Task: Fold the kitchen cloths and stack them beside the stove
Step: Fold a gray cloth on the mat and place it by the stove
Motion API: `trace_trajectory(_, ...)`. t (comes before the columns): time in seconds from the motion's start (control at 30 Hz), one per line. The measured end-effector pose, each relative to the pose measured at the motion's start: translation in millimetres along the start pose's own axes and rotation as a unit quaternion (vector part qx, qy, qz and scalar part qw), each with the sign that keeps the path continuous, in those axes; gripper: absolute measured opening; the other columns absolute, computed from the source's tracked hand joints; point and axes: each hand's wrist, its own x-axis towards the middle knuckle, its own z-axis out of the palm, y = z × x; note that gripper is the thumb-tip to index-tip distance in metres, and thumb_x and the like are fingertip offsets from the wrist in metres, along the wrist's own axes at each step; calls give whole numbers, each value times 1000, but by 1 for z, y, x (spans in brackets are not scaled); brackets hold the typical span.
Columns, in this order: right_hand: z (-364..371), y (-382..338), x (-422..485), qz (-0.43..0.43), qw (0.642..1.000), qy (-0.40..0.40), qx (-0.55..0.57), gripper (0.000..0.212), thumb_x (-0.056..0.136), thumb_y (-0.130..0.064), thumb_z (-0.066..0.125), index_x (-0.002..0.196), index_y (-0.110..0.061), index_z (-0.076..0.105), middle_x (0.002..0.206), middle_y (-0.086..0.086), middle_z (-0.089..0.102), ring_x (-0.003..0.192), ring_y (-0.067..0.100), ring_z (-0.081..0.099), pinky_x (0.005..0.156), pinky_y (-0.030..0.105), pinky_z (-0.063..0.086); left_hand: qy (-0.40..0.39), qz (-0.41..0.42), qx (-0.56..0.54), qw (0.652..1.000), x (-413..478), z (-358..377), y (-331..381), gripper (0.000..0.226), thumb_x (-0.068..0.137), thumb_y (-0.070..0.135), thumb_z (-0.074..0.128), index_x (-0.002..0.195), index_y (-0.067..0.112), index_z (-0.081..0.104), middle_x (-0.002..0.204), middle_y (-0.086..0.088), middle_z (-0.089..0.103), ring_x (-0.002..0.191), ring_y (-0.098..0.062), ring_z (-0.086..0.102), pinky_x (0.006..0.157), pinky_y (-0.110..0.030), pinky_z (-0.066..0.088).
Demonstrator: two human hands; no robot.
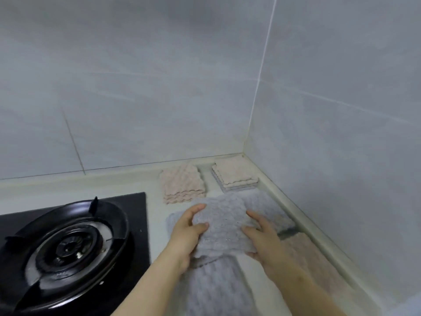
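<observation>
The left hand (186, 234) and right hand (262, 239) are gripping opposite sides of the folded grey cloth (224, 226). Its long axis is running grip to grip. Both stacks are lying beyond the grips: the pink stack (182, 184) past the left, the corner stack (234, 175) past the right.

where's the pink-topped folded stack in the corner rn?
Head view, far right: the corner stack sits on the counter against the wall corner, just right of the pink pile and behind the held grey cloth.

Head view, close, forward and down onto counter (157, 208) beside stove (68, 242)
</observation>
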Motion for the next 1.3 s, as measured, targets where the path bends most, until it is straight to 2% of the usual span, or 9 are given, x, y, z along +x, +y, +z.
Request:
trace_trajectory(0.17,-44,-17,57,-24,999,11,-40,32,91,-8,55,113,-30,53,119,8,56,94,24,61,69,30,51,13,-3,41,999,38,59,-2,42,92,-6,47,127,15,52,81,-24,60,43,-9,47,43,-14,38)
trace_trajectory(0.3,-75,-27,90,-45,996,31,-76,31,92,-5,51,115,-26,53,107,2,55,79,9,56,57,23,42,-9,-11,52,999,64,98,-1,41,92,-7,46,127,14,49,78,-14,59,37,-1,47,36,-11,36)
trace_trajectory(0.47,-99,-26,119,-72,984,62,-154,36,88,-1,50,114,-26,54,104,0,60,93,17,58,84,30,48,1,-13,87,996,98,122,-20,43,91,-6,49,127,17,49,59,-3,41,30,-2,32,34,-14,29)
trace_trajectory(0.73,-113,-13,130,-81,970,98,-208,42,88,-1,49,125,-20,52,113,3,60,92,21,57,76,24,43,-47,-10,129,990,108,138,-42,55,89,-13,46,132,22,39,108,2,56,65,-2,57,53,-11,45)
trace_trajectory(0.87,-118,-14,127,-82,958,79,-264,45,90,-1,46,131,-19,46,105,3,57,87,24,57,74,26,43,-68,-1,167,984,108,141,-43,65,88,-15,44,141,19,30,115,-26,53,45,0,50,43,-12,39)
trace_trajectory(0.97,-116,-11,127,-85,946,66,-306,48,88,-3,49,133,-16,43,133,7,51,108,20,51,84,19,36,-49,19,207,977,116,140,-52,62,84,-4,53,132,31,36,129,-27,44,94,-21,65,73,-34,55)
trace_trajectory(1.03,-110,-7,123,-113,906,91,-398,52,86,-12,51,137,-19,40,146,5,36,128,23,39,98,27,34,-11,54,305,951,123,136,-53,60,80,9,61,130,34,40,147,-14,24,126,-30,43,97,-34,45)
trace_trajectory(1.13,-101,-13,116,-211,836,108,-495,60,84,-30,31,144,-25,32,157,-2,16,143,20,16,113,36,18,44,128,416,899,133,133,-45,54,79,23,65,128,35,45,155,1,3,134,-23,33,106,-30,34)
trace_trajectory(1.3,-93,-13,130,-231,786,-12,-574,58,94,-27,24,150,-25,7,159,-5,-4,146,14,-6,116,27,1,-30,144,551,822,142,144,-49,61,82,29,60,139,28,37,154,-6,16,143,-21,13,115,-34,21)
